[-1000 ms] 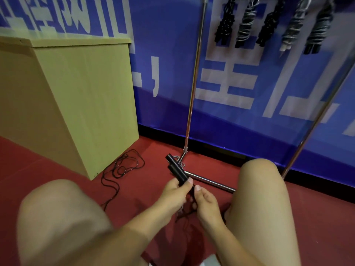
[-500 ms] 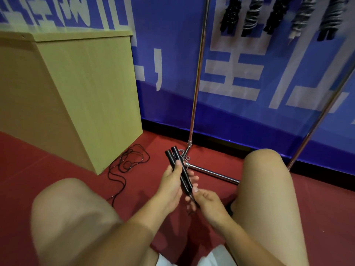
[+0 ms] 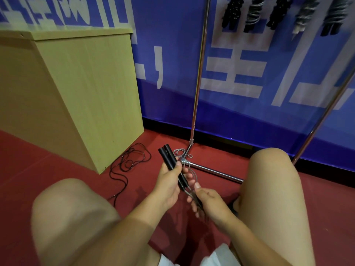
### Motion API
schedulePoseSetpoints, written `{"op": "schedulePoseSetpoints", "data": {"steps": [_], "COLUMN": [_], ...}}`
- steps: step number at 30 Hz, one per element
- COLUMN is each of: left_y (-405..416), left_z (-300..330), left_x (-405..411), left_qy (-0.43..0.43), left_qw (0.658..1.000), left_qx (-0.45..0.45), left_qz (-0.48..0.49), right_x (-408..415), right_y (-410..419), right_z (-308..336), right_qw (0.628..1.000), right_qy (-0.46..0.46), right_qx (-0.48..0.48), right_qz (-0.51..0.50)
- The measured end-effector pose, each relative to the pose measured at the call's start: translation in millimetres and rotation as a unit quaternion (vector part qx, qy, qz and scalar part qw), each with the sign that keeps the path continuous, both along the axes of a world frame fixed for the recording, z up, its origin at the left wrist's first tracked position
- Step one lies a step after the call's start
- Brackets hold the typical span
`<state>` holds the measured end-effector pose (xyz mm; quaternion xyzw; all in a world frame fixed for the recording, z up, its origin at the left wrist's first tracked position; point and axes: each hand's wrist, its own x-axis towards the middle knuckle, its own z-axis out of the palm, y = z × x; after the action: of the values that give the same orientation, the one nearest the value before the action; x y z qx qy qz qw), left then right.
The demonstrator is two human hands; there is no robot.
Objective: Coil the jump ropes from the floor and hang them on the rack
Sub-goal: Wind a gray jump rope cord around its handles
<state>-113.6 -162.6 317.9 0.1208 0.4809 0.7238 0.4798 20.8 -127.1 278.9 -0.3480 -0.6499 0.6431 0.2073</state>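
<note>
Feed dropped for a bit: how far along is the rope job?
Done: five coiled ropes hang at the top of the rack. In hand: the left hand grips two black handles together while the right hand holds their cord. Left: a loose black rope on the floor by the wooden cabinet.

Red floor [image 3: 57,160] under black rope [image 3: 130,160], wooden cabinet [image 3: 76,93], rack [image 3: 211,170].

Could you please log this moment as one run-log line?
left hand: grips both black handles | right hand: holds grey cord | black rope: on floor | rack: five bundles
</note>
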Motion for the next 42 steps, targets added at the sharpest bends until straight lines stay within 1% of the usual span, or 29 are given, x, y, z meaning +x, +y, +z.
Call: {"op": "schedulePoseSetpoints", "data": {"steps": [3, 5, 7, 9, 11, 13, 14, 15, 16, 17, 18, 19, 20, 21, 23, 24, 26, 27, 28, 29, 31, 33, 35, 36, 38, 40, 41, 42], "left_y": [5, 8, 7, 3, -1, -7, -10, -14, -16, -19, -21, -22, -23, -24, -24, -24, -26, -26, -27, -27, -28, -27, -25, -24, -23, -22, -22, -22], "left_z": [8, 12, 14, 15, 18, 21, 23, 24, 25, 26, 26, 24, 23, 22, 19, 18, 17, 18, 19, 20, 23, 23, 23, 22, 21, 22, 22, 22], "left_x": [-21, -40, -58, -70, -79, -91, -98, -104, -111, -116, -119, -120, -118, -113, -98, -90, -78, -75, -74, -73, -69, -58, -46, -41, -34, -32, -31, -32], "left_qy": [0.056, 0.105, 0.189, 0.292, 0.389, 0.479, 0.530, 0.575, 0.600, 0.600, 0.586, 0.570, 0.557, 0.546, 0.516, 0.499, 0.480, 0.474, 0.468, 0.461, 0.446, 0.401, 0.344, 0.339, 0.350, 0.342, 0.331, 0.321], "left_qw": [0.998, 0.993, 0.980, 0.955, 0.920, 0.874, 0.842, 0.808, 0.787, 0.784, 0.790, 0.797, 0.802, 0.808, 0.828, 0.838, 0.846, 0.846, 0.845, 0.845, 0.839, 0.843, 0.852, 0.850, 0.847, 0.857, 0.865, 0.871], "left_qx": [-0.005, -0.014, -0.032, -0.040, -0.046, -0.056, -0.072, -0.091, -0.110, -0.122, -0.131, -0.141, -0.150, -0.155, -0.153, -0.148, -0.143, -0.145, -0.151, -0.153, -0.153, -0.143, -0.132, -0.129, -0.135, -0.148, -0.155, -0.160], "left_qz": [0.032, 0.058, 0.059, 0.029, -0.019, -0.065, -0.078, -0.085, -0.090, -0.101, -0.120, -0.140, -0.152, -0.159, -0.160, -0.164, -0.185, -0.197, -0.211, -0.226, -0.273, -0.328, -0.372, -0.382, -0.377, -0.357, -0.345, -0.334], "right_x": [4, 6, 4, 1, -1, -3, -4, -4, -5, -3, -1, 3, 9, 14, 20, 21, 21, 21, 24, 28, 37, 45, 49, 50, 52, 54, 55, 54], "right_y": [10, 16, 18, 23, 32, 50, 59, 69, 79, 88, 97, 103, 108, 110, 110, 107, 99, 96, 95, 96, 102, 106, 105, 105, 107, 111, 112, 112], "right_z": [-5, -9, -9, -6, 5, 20, 30, 40, 50, 57, 62, 63, 59, 54, 42, 39, 40, 43, 46, 49, 53, 56, 59, 59, 57, 57, 58, 59], "right_qw": [0.996, 0.992, 0.990, 0.978, 0.944, 0.905, 0.880, 0.846, 0.811, 0.787, 0.774, 0.768, 0.770, 0.788, 0.853, 0.890, 0.963, 0.985, 0.993, 0.993, 0.979, 0.964, 0.949, 0.939, 0.909, 0.874, 0.864, 0.865], "right_qy": [-0.078, -0.106, -0.115, -0.145, -0.195, -0.229, -0.253, -0.283, -0.310, -0.331, -0.345, -0.356, -0.367, -0.369, -0.346, -0.320, -0.212, -0.145, -0.083, -0.027, 0.060, 0.116, 0.151, 0.165, 0.196, 0.228, 0.236, 0.235], "right_qx": [0.042, 0.057, 0.085, 0.148, 0.248, 0.326, 0.361, 0.403, 0.445, 0.474, 0.492, 0.503, 0.504, 0.485, 0.391, 0.325, 0.159, 0.071, -0.010, -0.078, -0.161, -0.201, -0.226, -0.245, -0.297, -0.337, -0.346, -0.343], "right_qz": [-0.018, -0.027, -0.008, 0.035, 0.092, 0.149, 0.177, 0.204, 0.218, 0.217, 0.202, 0.175, 0.137, 0.092, 0.022, 0.017, 0.044, 0.063, 0.078, 0.089, 0.108, 0.128, 0.159, 0.176, 0.218, 0.266, 0.281, 0.282]}}
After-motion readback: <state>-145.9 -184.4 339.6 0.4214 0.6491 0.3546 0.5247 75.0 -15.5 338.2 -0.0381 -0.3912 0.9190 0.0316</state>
